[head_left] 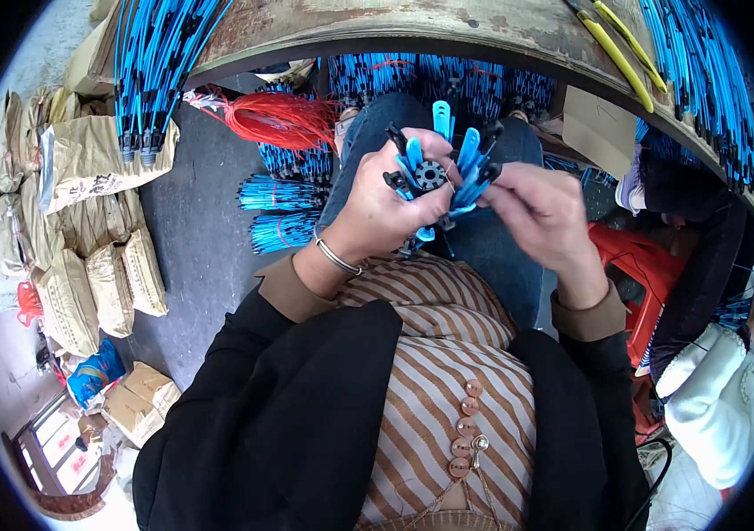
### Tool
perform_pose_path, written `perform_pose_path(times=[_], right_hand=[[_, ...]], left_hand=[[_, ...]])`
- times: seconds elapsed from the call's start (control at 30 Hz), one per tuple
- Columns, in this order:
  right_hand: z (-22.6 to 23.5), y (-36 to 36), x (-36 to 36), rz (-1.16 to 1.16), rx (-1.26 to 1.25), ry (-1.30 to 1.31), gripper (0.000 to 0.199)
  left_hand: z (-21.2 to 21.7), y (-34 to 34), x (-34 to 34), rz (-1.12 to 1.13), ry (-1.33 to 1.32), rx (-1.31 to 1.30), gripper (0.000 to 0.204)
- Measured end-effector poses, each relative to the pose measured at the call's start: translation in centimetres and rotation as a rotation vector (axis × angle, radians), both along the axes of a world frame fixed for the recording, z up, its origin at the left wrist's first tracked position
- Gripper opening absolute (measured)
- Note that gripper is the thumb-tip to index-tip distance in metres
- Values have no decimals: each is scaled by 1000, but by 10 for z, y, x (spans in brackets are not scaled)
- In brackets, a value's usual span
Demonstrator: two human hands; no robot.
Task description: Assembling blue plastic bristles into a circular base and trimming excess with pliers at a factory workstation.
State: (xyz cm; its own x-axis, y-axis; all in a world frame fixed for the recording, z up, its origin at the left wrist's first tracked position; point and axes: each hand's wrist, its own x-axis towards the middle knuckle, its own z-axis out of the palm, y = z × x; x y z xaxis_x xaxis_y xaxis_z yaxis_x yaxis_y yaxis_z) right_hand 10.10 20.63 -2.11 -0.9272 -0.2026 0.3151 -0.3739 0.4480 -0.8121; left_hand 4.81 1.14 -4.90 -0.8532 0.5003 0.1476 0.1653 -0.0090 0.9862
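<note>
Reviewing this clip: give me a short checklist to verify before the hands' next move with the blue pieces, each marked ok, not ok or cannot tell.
1. Left hand grips the black round hub: ok.
2. Blue pieces fan out around the hub: ok.
3. Right hand pinches a piece at the hub's right: ok.
4. Every piece fully seated: cannot tell, fingers cover some.
5. Work held above the lap, apart from the bench edge: ok.

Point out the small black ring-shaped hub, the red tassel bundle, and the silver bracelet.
Small black ring-shaped hub (pixel 430 175), head view, its centre hole.
Red tassel bundle (pixel 275 119), head view, mid strands.
Silver bracelet (pixel 335 257), head view, the band.
</note>
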Motion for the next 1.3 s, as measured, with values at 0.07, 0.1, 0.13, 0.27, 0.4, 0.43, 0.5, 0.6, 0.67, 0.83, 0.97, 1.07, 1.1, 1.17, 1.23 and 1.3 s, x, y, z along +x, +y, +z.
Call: perform_pose_path(times=[0.07, 0.1, 0.13, 0.27, 0.4, 0.43, 0.5, 0.6, 0.67, 0.83, 0.97, 1.07, 1.1, 1.17, 1.23, 1.3], right_hand=[[17, 19, -7, -65, -111, -14, 15], [25, 32, -16, -315, -8, 86, 16], [32, 45, -26, -563, 97, 188, 17], [31, 107, -82, -615, 869, 494, 30], [18, 121, -103, -438, 982, 353, 35], [21, 122, -106, -425, 909, 291, 35], [28, 124, -107, -405, 763, 165, 35], [50, 99, -68, -566, 471, -36, 38], [35, 113, -35, -461, -592, 44, 53], [-2, 33, 65, -119, -972, -737, 81], [-20, 6, 88, -267, -412, -452, 77], [-29, 22, 73, -369, 504, 167, 65], [-29, 27, 68, -371, 506, 167, 65], [-22, 36, 60, -422, 744, 459, 61], [-16, 42, 54, -400, 806, 518, 59], [-9, 46, 49, -357, 942, 636, 56]], left_hand=[[1, 0, -3, -51, -19, -1, 30], [3, 0, -5, -113, -41, -5, 30], [4, 0, -6, -173, -63, -8, 30], [9, 4, -9, -279, -77, -5, 30], [5, 3, -10, -286, -65, 10, 31], [1, 3, -11, -268, -59, 23, 30], [-3, 4, -13, -238, -48, 48, 29], [3, -3, -16, -275, -22, 4, 31], [9, -8, -14, -312, 0, -47, 33], [19, -5, -16, -395, -267, 39, 38], [16, 0, -13, -422, -295, 43, 39], [19, 3, -10, -427, -290, 40, 39], [20, 3, -10, -430, -276, 31, 40], [21, 4, -9, -431, -249, 14, 40], [23, 4, -7, -425, -236, -27, 38], [26, 5, -6, -420, -209, -99, 36]])
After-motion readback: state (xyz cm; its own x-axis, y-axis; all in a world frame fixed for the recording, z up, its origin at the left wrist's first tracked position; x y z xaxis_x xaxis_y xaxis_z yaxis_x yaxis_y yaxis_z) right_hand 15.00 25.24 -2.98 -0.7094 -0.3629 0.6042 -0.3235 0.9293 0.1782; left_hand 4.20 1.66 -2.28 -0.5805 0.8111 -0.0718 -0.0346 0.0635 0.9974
